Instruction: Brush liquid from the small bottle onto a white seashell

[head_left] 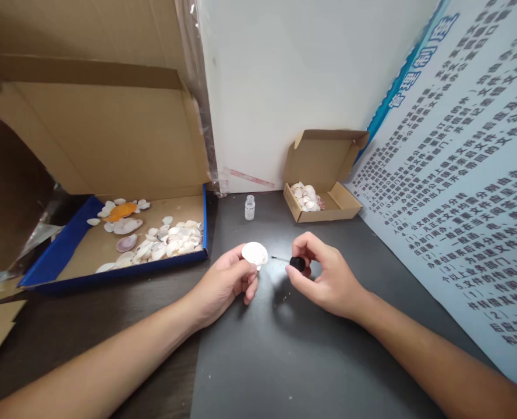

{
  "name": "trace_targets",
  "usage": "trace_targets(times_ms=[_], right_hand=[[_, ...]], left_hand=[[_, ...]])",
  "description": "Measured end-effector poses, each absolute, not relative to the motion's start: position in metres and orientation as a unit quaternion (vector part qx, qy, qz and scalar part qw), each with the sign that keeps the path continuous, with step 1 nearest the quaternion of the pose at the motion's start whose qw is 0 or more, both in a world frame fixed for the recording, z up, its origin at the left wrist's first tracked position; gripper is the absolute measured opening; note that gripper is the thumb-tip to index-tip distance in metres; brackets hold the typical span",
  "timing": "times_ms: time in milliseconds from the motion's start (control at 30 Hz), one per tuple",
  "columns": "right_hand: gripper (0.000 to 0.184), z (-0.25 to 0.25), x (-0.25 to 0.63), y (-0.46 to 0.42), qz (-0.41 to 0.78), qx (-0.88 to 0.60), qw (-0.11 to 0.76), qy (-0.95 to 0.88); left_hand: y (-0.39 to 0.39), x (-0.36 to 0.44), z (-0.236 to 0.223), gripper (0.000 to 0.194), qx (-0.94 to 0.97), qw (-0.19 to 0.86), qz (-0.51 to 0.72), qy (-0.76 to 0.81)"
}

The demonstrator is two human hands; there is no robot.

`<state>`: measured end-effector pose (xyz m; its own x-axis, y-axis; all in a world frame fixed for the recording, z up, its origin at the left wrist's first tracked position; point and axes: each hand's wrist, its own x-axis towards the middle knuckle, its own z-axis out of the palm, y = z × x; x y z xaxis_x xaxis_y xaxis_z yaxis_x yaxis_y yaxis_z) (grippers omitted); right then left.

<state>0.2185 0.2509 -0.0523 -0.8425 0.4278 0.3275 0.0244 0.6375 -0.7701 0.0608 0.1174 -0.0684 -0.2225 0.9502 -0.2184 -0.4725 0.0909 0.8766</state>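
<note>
Between the thumb and fingers of my left hand point(230, 276) is a white seashell point(254, 254), its broad face turned up. My right hand point(322, 273) pinches the black cap point(297, 264) of a small brush applicator. The thin brush point(279, 258) points left from the cap, its dark tip a short gap from the shell's right edge. Beyond both hands a small glass bottle point(250, 208) with a white label stands uncapped and upright on the dark mat. What the bottle holds is too small to make out.
At the left, a blue-edged cardboard box point(205, 224) with a raised lid holds many shells point(166, 241) and an orange shell point(121, 211). A smaller open box point(328, 216) with shells point(305, 196) stands back right. A white panel point(293, 70) and a printed board point(468, 174) border the table.
</note>
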Motion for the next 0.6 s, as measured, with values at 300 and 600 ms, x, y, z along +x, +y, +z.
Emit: trace_targets(times_ms=[300,600], right_hand=[[0.018,-0.0548,0.2180,0.2485,0.395,-0.147,0.259,-0.869],[0.017,-0.0521,0.2186,0.2497,0.384,-0.151,0.271,-0.869]], left_hand=[[0.1182,0.0603,-0.0680,0.014,0.269,0.572,0.605,0.483],[0.1170,0.0621,-0.0665,0.013,0.275,0.563,0.604,0.492]])
